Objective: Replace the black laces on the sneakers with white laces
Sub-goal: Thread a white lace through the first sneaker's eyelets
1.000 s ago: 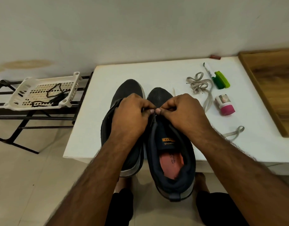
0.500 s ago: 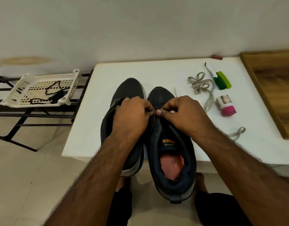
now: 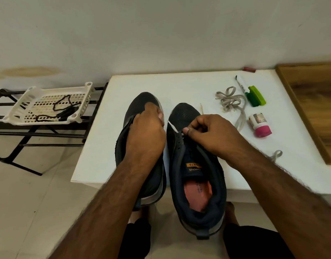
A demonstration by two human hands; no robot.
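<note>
White surface [image 3: 112,146] carries both sneakers at its near edge — right hand [image 3: 215,135] fingers pinch the white lace [image 3: 172,126] tip, apparently through the right sneaker [image 3: 190,165]'s front eyelet, pointing left toward the curled left hand [image 3: 147,131] gripping the left sneaker [image 3: 140,101].

Your left hand [image 3: 145,131] and right hand [image 3: 213,134] are bare, no gloves, rings or watch. Both forearms are sleeveless and hairy. Below the white table [image 3: 97,146] edge, you're wearing black shorts [image 3: 254,242], feet bare.
</note>
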